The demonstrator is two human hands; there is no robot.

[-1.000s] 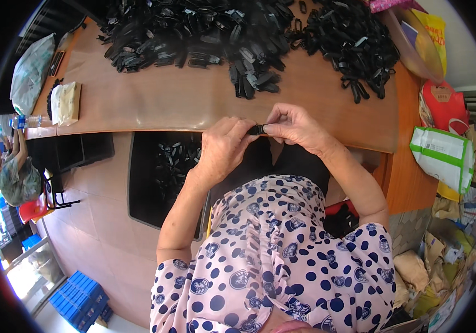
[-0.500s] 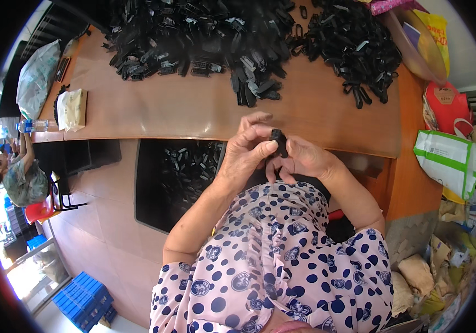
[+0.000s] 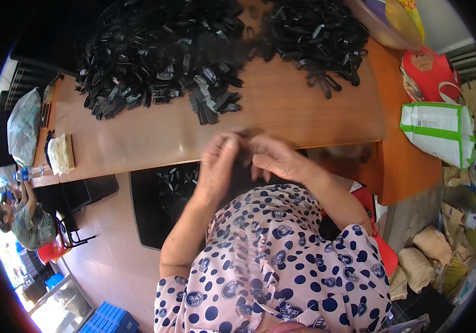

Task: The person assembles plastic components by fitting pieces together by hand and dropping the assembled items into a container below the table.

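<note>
two blurred hands (image 3: pixel 217 169) (image 3: pixel 278 158), black piles (image 3: pixel 157 61) (image 3: pixel 318 41) cropped

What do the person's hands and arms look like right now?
The left hand and right hand are ungloved, and the forearms are bare below short sleeves, which are pale pink with navy dots and round dark emblems.

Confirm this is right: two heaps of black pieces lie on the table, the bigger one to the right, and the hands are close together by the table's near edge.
No: in the head view the bigger heap is to the left, the smaller heap to the right. Both lie on the table, and the left hand and right hand are close together by its near edge.
</note>
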